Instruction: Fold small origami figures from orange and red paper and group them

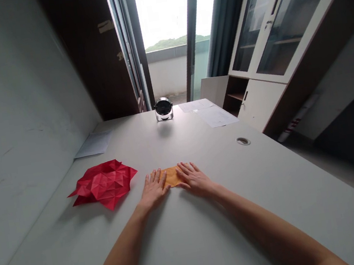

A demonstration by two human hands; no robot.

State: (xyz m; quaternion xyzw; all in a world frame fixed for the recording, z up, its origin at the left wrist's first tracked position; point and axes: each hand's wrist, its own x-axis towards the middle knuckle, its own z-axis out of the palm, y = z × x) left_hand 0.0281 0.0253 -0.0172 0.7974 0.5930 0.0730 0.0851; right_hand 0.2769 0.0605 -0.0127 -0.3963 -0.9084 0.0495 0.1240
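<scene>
A folded piece of orange paper (172, 177) lies flat on the white table (187, 238). My left hand (154, 187) rests on its left end, fingers stretched out and slightly spread. On the right end lies my right hand (193, 178), also flat with its fingers extended. Only the middle of the orange paper shows between the hands; its two ends are covered. To the left of my left hand, apart from it, sits a creased red sheet of paper (107, 183) with many fold lines and pointed corners.
A small round black device on a metal stand (163, 109) stands at the table's far end. White papers (216, 116) lie at the back right, and another sheet (94, 144) is by the left wall. A round cable hole (243, 141) is near the right edge.
</scene>
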